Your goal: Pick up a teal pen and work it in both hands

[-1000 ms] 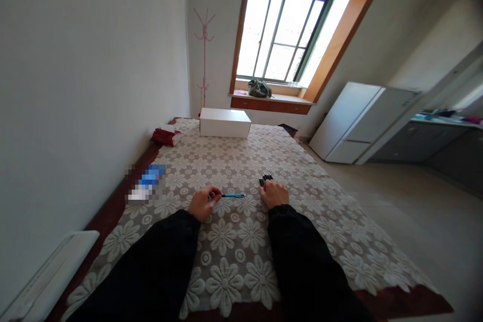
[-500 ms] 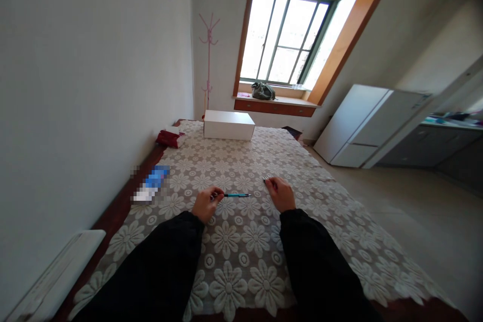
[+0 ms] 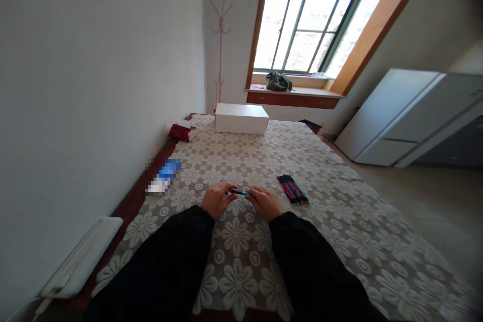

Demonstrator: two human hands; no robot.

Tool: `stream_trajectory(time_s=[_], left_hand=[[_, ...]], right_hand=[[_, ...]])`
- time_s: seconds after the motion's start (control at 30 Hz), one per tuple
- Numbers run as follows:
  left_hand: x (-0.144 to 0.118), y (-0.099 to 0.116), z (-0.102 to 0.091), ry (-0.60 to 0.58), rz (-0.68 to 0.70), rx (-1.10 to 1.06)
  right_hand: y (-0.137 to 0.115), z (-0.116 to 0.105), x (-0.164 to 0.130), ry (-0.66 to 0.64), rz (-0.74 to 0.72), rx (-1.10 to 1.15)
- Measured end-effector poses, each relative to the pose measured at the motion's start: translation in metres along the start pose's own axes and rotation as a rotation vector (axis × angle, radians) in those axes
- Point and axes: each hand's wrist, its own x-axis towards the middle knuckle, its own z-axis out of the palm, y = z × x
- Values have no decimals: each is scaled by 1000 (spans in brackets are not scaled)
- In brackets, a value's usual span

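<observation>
A slim pen (image 3: 240,192), black with a teal part, lies crosswise between my hands, just above the flowered tablecloth (image 3: 237,236). My left hand (image 3: 219,199) pinches its dark left end between thumb and fingers. At the teal right end, my right hand (image 3: 266,203) is closed on it too, its fingertips partly hiding that end. To the right of my right hand lies a row of several pens (image 3: 292,188) side by side, black with red and teal parts, their pale tips pointing away from me.
A white box (image 3: 241,119) stands at the table's far end, with a red tissue pack (image 3: 182,131) left of it. A blurred blue-and-white item (image 3: 166,175) lies by the left edge. Nearer along the wall is a white power strip (image 3: 82,256) with a cable.
My right hand has left the spot by the row of pens, now uncovered, and has come left onto the pen's teal end. My left hand still holds the pen. The view has shifted slightly.
</observation>
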Motion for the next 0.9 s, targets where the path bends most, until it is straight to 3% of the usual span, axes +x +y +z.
stream_trajectory(time_s=[0.23, 0.63, 0.8, 0.9], left_hand=[[1, 7, 1, -160, 31, 174], [-1, 16, -1, -239, 30, 363], [-2, 20, -3, -291, -16, 453], [-2, 19, -3, -272, 0, 387]], right_hand=[[7, 21, -8, -39, -7, 28], [2, 22, -7, -113, -54, -68], [1, 25, -7, -29, -158, -67], [4, 25, -7, 37, -168, -36]])
